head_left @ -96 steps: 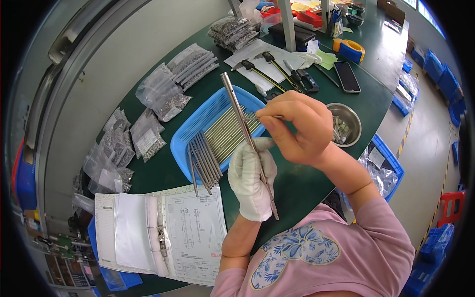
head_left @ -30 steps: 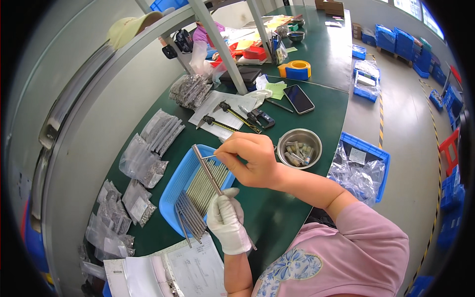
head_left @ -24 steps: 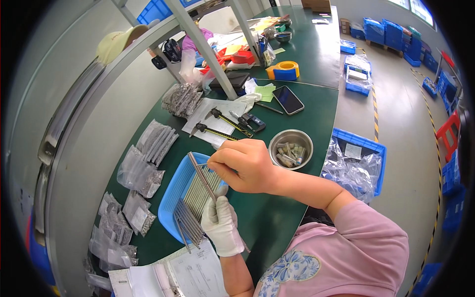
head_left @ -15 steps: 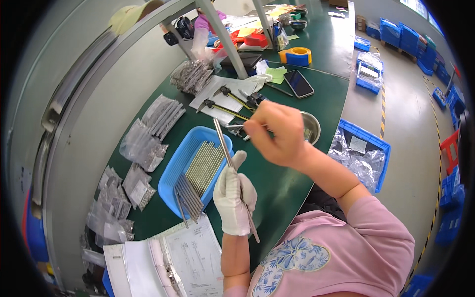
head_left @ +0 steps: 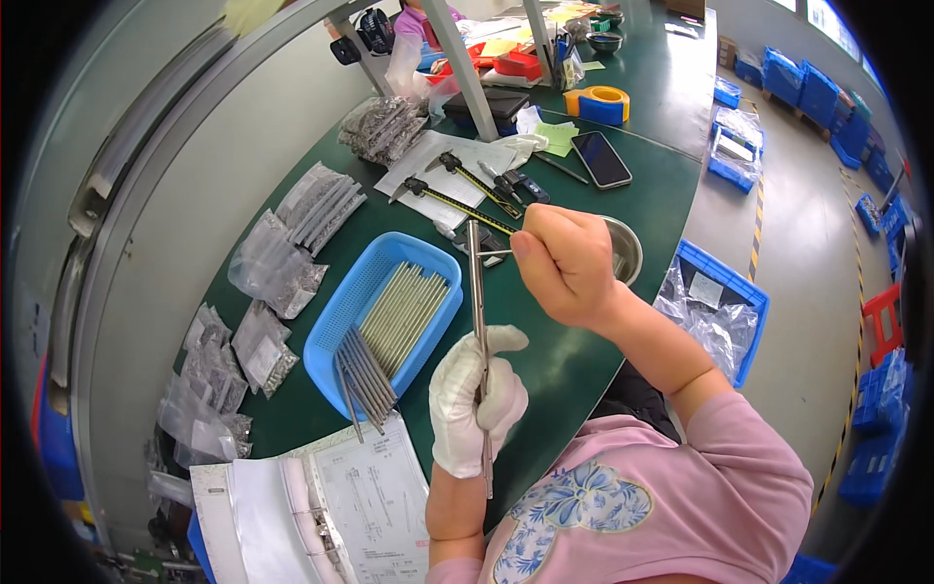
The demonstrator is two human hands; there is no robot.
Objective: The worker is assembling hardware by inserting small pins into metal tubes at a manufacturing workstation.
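Observation:
My left hand, in a white glove, is closed around a slim metal rod that stands nearly upright in the picture. The rod's lower end comes out below the glove. My bare right hand is a fist around a thin metal pin-like tool. Its tip meets the side of the rod near the upper end; whether it enters a hole I cannot tell. Left of the glove sits a light blue plastic basket with many pale rods inside. Several darker grey rods lie across its near end.
Calipers and a micrometer lie on paper beyond the basket. A metal bowl is partly behind my right hand. Bagged parts line the left side. An open binder lies nearest me; a phone is farther right.
The rod has swung more upright in my left hand. My right hand has moved slightly right, and more of the thin tool shows between fist and rod. The whole view has shifted a little.

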